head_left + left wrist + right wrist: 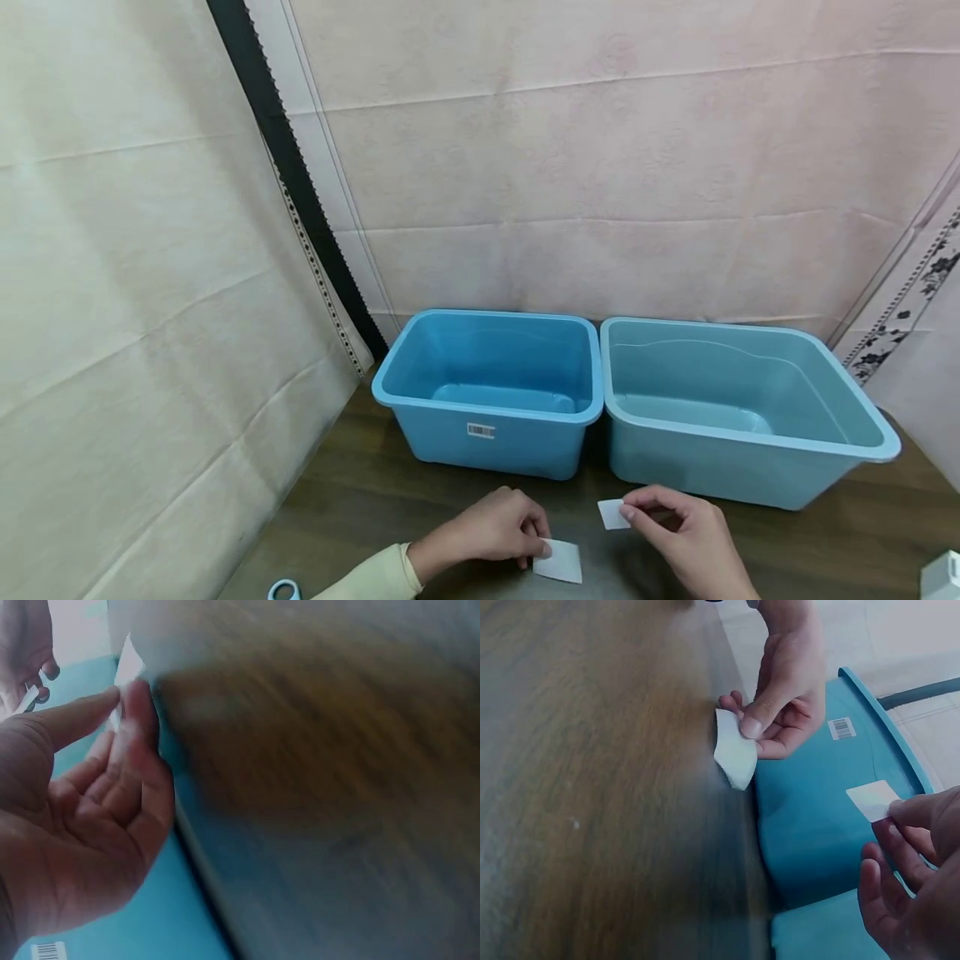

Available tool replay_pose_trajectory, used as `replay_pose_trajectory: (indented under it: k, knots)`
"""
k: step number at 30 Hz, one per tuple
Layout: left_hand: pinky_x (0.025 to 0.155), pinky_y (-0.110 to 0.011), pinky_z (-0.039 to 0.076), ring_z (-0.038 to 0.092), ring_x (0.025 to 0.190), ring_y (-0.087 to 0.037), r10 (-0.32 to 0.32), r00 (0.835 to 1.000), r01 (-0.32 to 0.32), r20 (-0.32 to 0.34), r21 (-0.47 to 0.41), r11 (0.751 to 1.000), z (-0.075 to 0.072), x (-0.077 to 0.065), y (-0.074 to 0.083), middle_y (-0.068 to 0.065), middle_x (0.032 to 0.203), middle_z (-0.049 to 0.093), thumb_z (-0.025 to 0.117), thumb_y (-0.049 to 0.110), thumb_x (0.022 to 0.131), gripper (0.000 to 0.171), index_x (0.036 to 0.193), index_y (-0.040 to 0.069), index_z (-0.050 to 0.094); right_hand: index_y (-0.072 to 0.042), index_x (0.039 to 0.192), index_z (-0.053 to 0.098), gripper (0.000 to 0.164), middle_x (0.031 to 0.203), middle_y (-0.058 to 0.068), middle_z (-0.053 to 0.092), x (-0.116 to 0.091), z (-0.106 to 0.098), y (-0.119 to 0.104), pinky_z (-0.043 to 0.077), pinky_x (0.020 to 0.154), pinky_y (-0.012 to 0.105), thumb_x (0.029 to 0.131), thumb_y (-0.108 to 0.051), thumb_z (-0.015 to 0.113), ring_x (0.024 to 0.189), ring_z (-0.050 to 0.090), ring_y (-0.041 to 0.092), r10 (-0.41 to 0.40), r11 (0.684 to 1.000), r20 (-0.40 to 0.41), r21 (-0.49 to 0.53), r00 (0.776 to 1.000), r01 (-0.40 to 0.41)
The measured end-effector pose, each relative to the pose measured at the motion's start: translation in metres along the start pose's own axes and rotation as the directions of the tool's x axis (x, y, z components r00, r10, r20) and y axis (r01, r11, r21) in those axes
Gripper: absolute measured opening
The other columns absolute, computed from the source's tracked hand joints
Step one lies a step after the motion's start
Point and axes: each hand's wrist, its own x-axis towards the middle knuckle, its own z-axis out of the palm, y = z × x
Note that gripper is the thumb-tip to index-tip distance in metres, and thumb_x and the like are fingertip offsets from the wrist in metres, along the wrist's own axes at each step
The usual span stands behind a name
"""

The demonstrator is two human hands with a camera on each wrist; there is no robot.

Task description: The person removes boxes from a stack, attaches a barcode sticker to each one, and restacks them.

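Just in front of a blue tub (525,446) and a teal tub (720,469), over a dark wooden surface (337,517): two hands, each with its own bit of white sheet.

Left hand (501,527): grip closed to a pinch, thumb on the face of the larger white piece (561,562), other fingers bent behind it. Right hand (690,533): grip closed likewise, thumb and forefinger tips nipping one edge of the smaller white piece (612,515), remaining fingers loosely bent.

Positions: larger piece before the blue tub, toward its right end; smaller piece near the teal tub's left front foot. The two are near each other, not touching. Right wrist view shows the larger one bowed, with an uneven outline; the smaller one looks flatter and straighter-edged. Cannot tell whether the larger one's lower edge brushes the surface.

Progress, by judgement: picking up looks done for both, and the pieces are already separate. Setting down not yet done; both are in the fingers, neither in a tub. How much work remains on either piece cannot be read from these views.

Nearby: blue loop (283,591) at the bottom edge, perhaps a scissors handle, mostly cut off, untouched. White block (941,577) at the right edge, also untouched. Barcode label (481,431) on the blue tub's front wall.
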Motion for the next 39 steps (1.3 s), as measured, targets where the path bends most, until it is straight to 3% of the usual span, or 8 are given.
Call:
replay_pose_trajectory:
  k: [7, 13, 16, 19, 22, 26, 36, 39]
  knots:
    - [0.047, -0.023, 0.039, 0.048, 0.052, 0.001, 0.008, 0.978, 0.08, -0.208, 0.411, 0.908, -0.001, 0.0, 0.006, 0.02, 0.058, 0.052, 0.076, 0.043, 0.079, 0.017, 0.076, 0.033, 0.062, -0.035, 0.086, 0.071, 0.009, 0.087, -0.013, 0.071, 0.0, 0.0, -0.003, 0.049, 0.063, 0.02, 0.082, -0.043, 0.073, 0.071, 0.058, 0.006, -0.072, 0.993, -0.035, -0.098, 0.997, 0.068]
    - [0.047, -0.021, 0.044, 0.054, 0.053, 0.001, 0.086, 0.952, -0.034, -0.294, 0.177, 0.984, -0.014, 0.002, 0.028, 0.018, 0.058, 0.059, 0.068, 0.046, 0.085, 0.019, 0.072, 0.033, 0.068, -0.038, 0.085, 0.07, 0.007, 0.086, -0.016, 0.069, -0.005, 0.0, -0.007, 0.05, 0.062, 0.019, 0.082, -0.044, 0.074, 0.07, 0.057, 0.003, -0.184, 0.976, -0.095, -0.137, 0.978, 0.171]
    - [0.056, -0.023, 0.052, 0.066, 0.061, -0.004, 0.085, 0.963, -0.122, -0.257, -0.13, 0.984, -0.016, 0.002, 0.042, 0.012, 0.067, 0.07, 0.066, 0.047, 0.087, 0.022, 0.078, 0.029, 0.073, -0.041, 0.085, 0.068, 0.011, 0.081, -0.021, 0.065, -0.008, 0.002, -0.009, 0.049, 0.059, 0.017, 0.081, -0.034, 0.077, 0.068, 0.055, -0.002, -0.363, 0.922, -0.18, -0.21, 0.914, 0.325]
    - [0.067, -0.029, 0.058, 0.073, 0.074, -0.015, 0.062, 0.977, -0.141, -0.205, -0.395, 0.908, -0.016, 0.002, 0.053, 0.003, 0.079, 0.075, 0.067, 0.044, 0.087, 0.024, 0.087, 0.022, 0.076, -0.041, 0.086, 0.068, 0.023, 0.081, -0.026, 0.062, -0.011, 0.003, -0.009, 0.046, 0.061, 0.012, 0.078, -0.024, 0.08, 0.072, 0.053, -0.006, -0.557, 0.822, -0.23, -0.295, 0.798, 0.488]
    - [0.07, -0.035, 0.059, 0.074, 0.08, -0.022, 0.037, 0.983, -0.127, -0.179, -0.523, 0.843, -0.014, 0.004, 0.058, -0.002, 0.084, 0.076, 0.068, 0.04, 0.087, 0.025, 0.094, 0.017, 0.076, -0.039, 0.088, 0.069, 0.028, 0.084, -0.028, 0.063, -0.011, 0.004, -0.008, 0.044, 0.068, 0.008, 0.074, -0.019, 0.083, 0.079, 0.052, -0.007, -0.693, 0.714, -0.228, -0.34, 0.683, 0.611]
    - [0.071, -0.041, 0.059, 0.074, 0.083, -0.023, 0.019, 0.985, -0.115, -0.169, -0.581, 0.806, -0.012, 0.009, 0.06, -0.005, 0.086, 0.076, 0.07, 0.038, 0.086, 0.028, 0.098, 0.014, 0.075, -0.037, 0.089, 0.07, 0.032, 0.087, -0.027, 0.063, -0.011, 0.004, -0.007, 0.044, 0.074, 0.007, 0.069, -0.018, 0.086, 0.085, 0.052, -0.008, -0.777, 0.626, -0.217, -0.374, 0.591, 0.685]
    - [0.072, -0.036, 0.059, 0.072, 0.085, -0.019, -0.008, 0.974, -0.14, -0.226, -0.631, 0.763, -0.005, 0.023, 0.065, -0.001, 0.091, 0.076, 0.076, 0.028, 0.081, 0.021, 0.099, 0.017, 0.075, -0.039, 0.094, 0.07, 0.028, 0.09, -0.026, 0.063, -0.009, -0.001, -0.001, 0.044, 0.076, 0.008, 0.073, -0.027, 0.083, 0.089, 0.051, -0.007, -0.837, 0.542, -0.209, -0.432, 0.505, 0.72]
    - [0.073, -0.036, 0.059, 0.071, 0.085, -0.016, -0.02, 0.972, -0.138, -0.233, -0.643, 0.753, -0.003, 0.028, 0.068, 0.0, 0.092, 0.076, 0.077, 0.025, 0.081, 0.021, 0.1, 0.015, 0.074, -0.038, 0.094, 0.071, 0.026, 0.091, -0.025, 0.063, -0.008, -0.002, 0.001, 0.044, 0.077, 0.008, 0.073, -0.028, 0.082, 0.09, 0.051, -0.006, -0.836, 0.543, -0.208, -0.445, 0.507, 0.712]
